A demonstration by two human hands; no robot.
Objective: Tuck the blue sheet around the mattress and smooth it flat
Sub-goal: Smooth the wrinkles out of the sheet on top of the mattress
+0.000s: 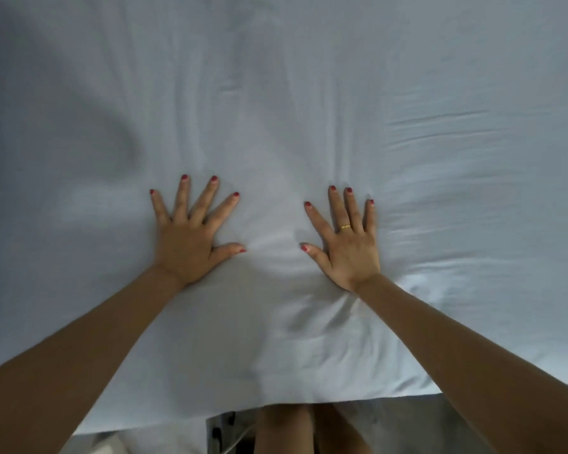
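Head view: both hands' fingers [210,194] splay flat, pressing the blue sheet [309,93].

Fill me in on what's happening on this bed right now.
A person is leaning over the bed with both hands pressed flat on the blue sheet, fingers spread. The left hand and right hand lie side by side near the closer edge, neither holding any cloth. Creases still fan out from the hands and run across the right side, so the smoothing is not finished.
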